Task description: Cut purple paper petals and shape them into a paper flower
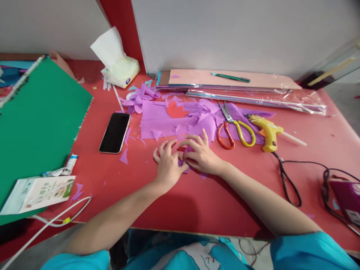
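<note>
My left hand (166,162) and my right hand (201,153) meet on the red table (197,198), both pressing and pinching a small folded purple paper piece (183,161) between them. The fingers of each hand curl over it, so most of the piece is hidden. Just beyond my hands lies a spread of purple paper sheets and scraps (168,122) with a red heart cutout (176,110) on top.
Scissors (234,129) with red and yellow handles and a yellow glue gun (268,132) with its black cord lie to the right. A black phone (114,132), a green board (36,123), a tissue pack (119,67) and wrapped paper sheets (233,84) surround the work area.
</note>
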`<control>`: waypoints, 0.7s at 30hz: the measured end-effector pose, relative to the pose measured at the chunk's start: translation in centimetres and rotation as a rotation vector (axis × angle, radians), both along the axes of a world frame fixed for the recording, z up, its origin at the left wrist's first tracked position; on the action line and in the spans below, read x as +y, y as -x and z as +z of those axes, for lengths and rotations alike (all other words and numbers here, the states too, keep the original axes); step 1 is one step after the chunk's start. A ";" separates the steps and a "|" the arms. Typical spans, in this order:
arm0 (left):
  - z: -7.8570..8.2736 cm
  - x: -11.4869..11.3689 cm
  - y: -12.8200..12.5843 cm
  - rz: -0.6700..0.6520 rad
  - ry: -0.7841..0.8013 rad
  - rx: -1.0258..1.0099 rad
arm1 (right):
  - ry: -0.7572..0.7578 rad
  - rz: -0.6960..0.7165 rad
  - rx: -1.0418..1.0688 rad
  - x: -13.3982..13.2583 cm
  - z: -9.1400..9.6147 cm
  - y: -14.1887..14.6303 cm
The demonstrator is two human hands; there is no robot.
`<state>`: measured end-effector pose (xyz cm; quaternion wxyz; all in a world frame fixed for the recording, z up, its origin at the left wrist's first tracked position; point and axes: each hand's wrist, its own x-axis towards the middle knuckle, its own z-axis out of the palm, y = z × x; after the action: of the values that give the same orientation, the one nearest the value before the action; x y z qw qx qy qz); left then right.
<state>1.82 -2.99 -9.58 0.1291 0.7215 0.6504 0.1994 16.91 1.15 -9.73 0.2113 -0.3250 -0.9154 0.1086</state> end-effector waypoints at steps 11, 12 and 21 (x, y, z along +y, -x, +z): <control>0.0 -0.1 0.7 -0.059 -0.034 -0.039 | -0.025 -0.075 0.032 -0.3 -0.1 -0.3; 0.0 -0.1 0.7 -0.064 -0.038 -0.044 | -0.025 -0.078 0.037 -0.3 -0.1 -0.3; 0.9 0.2 1.7 -0.079 -0.034 -0.087 | 0.002 -0.080 0.049 -0.4 0.1 -0.4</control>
<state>0.15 -2.82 -8.64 0.1525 0.7395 0.6116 0.2363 17.29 0.73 -9.64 0.2378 -0.3589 -0.8960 0.1088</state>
